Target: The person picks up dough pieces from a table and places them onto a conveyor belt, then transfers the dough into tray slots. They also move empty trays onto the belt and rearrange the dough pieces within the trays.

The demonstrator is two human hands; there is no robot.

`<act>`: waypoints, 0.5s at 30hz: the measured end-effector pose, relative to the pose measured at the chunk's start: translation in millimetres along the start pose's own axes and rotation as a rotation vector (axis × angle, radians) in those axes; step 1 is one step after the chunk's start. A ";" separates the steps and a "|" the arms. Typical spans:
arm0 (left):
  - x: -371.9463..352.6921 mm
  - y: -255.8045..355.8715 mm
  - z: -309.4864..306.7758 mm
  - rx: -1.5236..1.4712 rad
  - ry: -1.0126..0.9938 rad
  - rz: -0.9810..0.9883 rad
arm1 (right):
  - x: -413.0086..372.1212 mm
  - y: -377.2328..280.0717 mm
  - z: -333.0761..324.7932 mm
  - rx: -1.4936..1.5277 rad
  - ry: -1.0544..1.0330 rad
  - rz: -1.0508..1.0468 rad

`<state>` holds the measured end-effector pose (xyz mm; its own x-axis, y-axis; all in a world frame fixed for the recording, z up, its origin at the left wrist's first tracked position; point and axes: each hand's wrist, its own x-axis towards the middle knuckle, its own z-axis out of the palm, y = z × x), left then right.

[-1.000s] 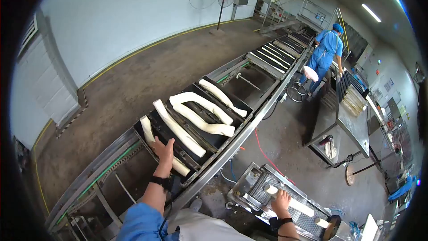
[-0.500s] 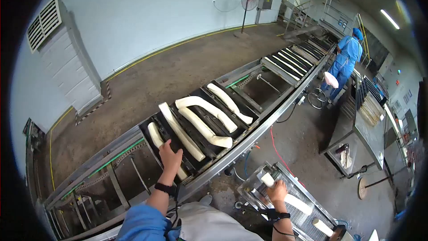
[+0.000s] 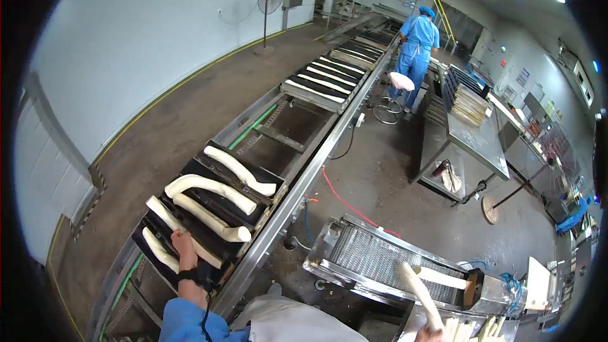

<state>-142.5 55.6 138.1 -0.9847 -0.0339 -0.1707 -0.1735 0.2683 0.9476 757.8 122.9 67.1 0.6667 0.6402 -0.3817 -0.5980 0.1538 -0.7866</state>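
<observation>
Long pale dough rolls lie in the black channelled tray [image 3: 163, 212] on the conveyor at my left. My left hand [image 3: 183, 247] is over this tray with its fingers curled in against one dough roll [image 3: 204, 252]; the fingertips are partly hidden. A shorter dough roll [image 3: 158, 250] lies in the nearest channel, just left of that hand. At the bottom right, my right hand [image 3: 430, 334] is wrapped round the lower end of another dough roll [image 3: 420, 294], which is tilted up and slightly blurred. Behind it, one more dough roll [image 3: 443, 277] rests on the metal mesh belt [image 3: 367, 250].
The conveyor rail [image 3: 297, 183] runs away to the upper right, carrying more filled trays [image 3: 326, 79]. A person in blue [image 3: 416, 44] stands beside it. A steel table [image 3: 472, 136] with stacked trays and a stool [image 3: 387, 111] are at the right. Several dough pieces [image 3: 468, 329] lie below the mesh belt.
My view has swung right. My left hand has gone from the shorter dough roll to the one beside it. My right hand has lifted a dough roll off the mesh belt and drawn it nearer.
</observation>
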 end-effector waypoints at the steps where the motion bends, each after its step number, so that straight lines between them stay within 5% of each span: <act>1: -8.9 8.7 -9.5 -0.035 -0.068 -0.067 | -18.5 -11.8 0.1 -0.131 0.104 -0.003; 3: -22.0 7.0 -20.7 0.332 0.008 0.189 | -34.2 -19.7 4.2 -0.337 0.197 0.029; 6: -139.1 101.5 -8.2 0.751 -0.041 0.528 | -45.1 -13.7 34.8 -0.579 0.174 0.102; 8: -150.6 75.6 16.2 0.470 -0.274 0.730 | -46.6 -2.5 59.2 -0.701 0.126 0.143; 11: -162.0 52.5 58.2 0.521 -0.302 0.526 | -38.5 14.2 93.8 -0.844 0.016 0.180; 13: -157.6 62.0 78.9 -0.069 -0.346 -0.327 | -29.0 25.3 116.3 -0.919 -0.075 0.192; 15: -148.0 78.8 68.5 -0.231 -0.368 -0.371 | -16.1 36.9 133.9 -0.991 -0.178 0.187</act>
<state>-9.5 147.8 219.5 -0.7945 0.2632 -0.5472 -0.5463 0.0836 0.8334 665.4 219.1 109.2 0.4767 0.7049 -0.5253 0.0046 -0.5996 -0.8003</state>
